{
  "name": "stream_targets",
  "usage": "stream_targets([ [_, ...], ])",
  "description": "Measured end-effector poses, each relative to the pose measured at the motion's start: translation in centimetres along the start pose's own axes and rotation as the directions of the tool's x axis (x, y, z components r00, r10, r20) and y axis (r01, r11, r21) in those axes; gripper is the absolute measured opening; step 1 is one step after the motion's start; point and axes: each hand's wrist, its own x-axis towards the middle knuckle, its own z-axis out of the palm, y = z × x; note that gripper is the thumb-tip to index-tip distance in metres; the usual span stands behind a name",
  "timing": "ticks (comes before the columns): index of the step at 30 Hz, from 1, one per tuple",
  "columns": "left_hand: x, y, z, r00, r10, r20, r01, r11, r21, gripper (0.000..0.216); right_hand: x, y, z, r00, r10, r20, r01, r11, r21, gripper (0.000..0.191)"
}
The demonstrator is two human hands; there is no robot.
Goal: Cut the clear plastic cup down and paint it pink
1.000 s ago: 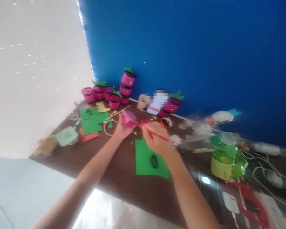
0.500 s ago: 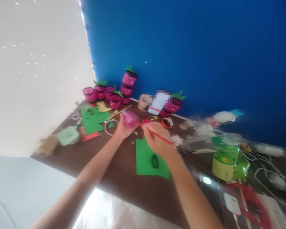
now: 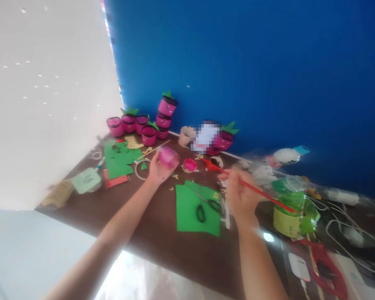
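My left hand [image 3: 158, 171] is closed around a small pink-painted cup [image 3: 168, 158], tilted above the table and slightly blurred. In my right hand [image 3: 243, 196] is a thin red-handled paintbrush [image 3: 265, 195], its tip end pointing left, apart from the cup. Under that end lies a small round dish of bright pink paint [image 3: 189, 165], with a red-orange ring-shaped piece [image 3: 213, 163] to its right. Black-handled scissors [image 3: 201, 213] rest on a green sheet [image 3: 187, 218] below the hands.
Several pink cups [image 3: 149, 136] with dark rims stand at the back left, some stacked. Green scraps [image 3: 120, 164] and a roll of tape [image 3: 140, 171] lie left. A phone [image 3: 206, 136] leans near a plain cup [image 3: 185, 136]. Cables [image 3: 331, 223] and a green-yellow container [image 3: 286, 223] crowd the right.
My right hand has drawn the paintbrush away from the cup, to the right and slightly down. The paint dish and scissors show more fully. My left hand still holds the cup.
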Motion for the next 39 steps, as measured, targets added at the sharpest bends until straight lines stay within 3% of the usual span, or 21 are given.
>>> stream_targets([
  [5, 0.3, -0.2, -0.3, 1.000, -0.006, -0.031, 0.006, 1.000, 0.015, 0.051, -0.4, 1.9, 0.7, 0.985, 0.009, 0.175, 0.013, 0.992, -0.124, 0.021],
  [14, 0.5, -0.4, 0.0, 0.996, -0.060, -0.066, 0.061, 0.998, 0.007, 0.067, -2.2, 3.7, 1.6, 0.964, 0.059, 0.259, -0.037, 0.995, -0.088, 0.021],
  [22, 0.5, -1.0, -0.3, 0.998, -0.050, -0.030, 0.051, 0.998, 0.026, 0.068, -5.8, 5.8, 3.0, 0.960, 0.226, 0.163, -0.244, 0.964, 0.105, 0.022],
  [25, 0.6, -1.1, -0.5, 0.997, -0.076, -0.019, 0.077, 0.995, 0.056, 0.069, -7.1, 7.0, 3.4, 0.945, 0.326, 0.038, -0.326, 0.922, 0.208, 0.023],
  [26, 0.6, -1.0, -0.6, 0.998, -0.065, -0.015, 0.066, 0.996, 0.059, 0.068, -7.5, 7.3, 3.4, 0.939, 0.336, 0.068, -0.342, 0.909, 0.240, 0.022],
  [31, 0.3, -0.7, -0.6, 1.000, -0.017, 0.003, 0.016, 0.997, 0.074, 0.069, -8.1, 6.9, 3.3, 0.846, 0.531, -0.056, -0.466, 0.785, 0.408, 0.024],
  [34, 0.3, -0.8, -0.7, 1.000, -0.029, -0.009, 0.030, 0.993, 0.113, 0.071, -8.1, 5.8, 3.2, 0.831, 0.546, -0.104, -0.462, 0.782, 0.418, 0.024],
  [39, 0.3, -1.1, -0.7, 0.999, -0.049, 0.008, 0.047, 0.987, 0.152, 0.075, -8.0, 4.5, 3.5, 0.865, 0.497, -0.063, -0.445, 0.820, 0.361, 0.025],
])
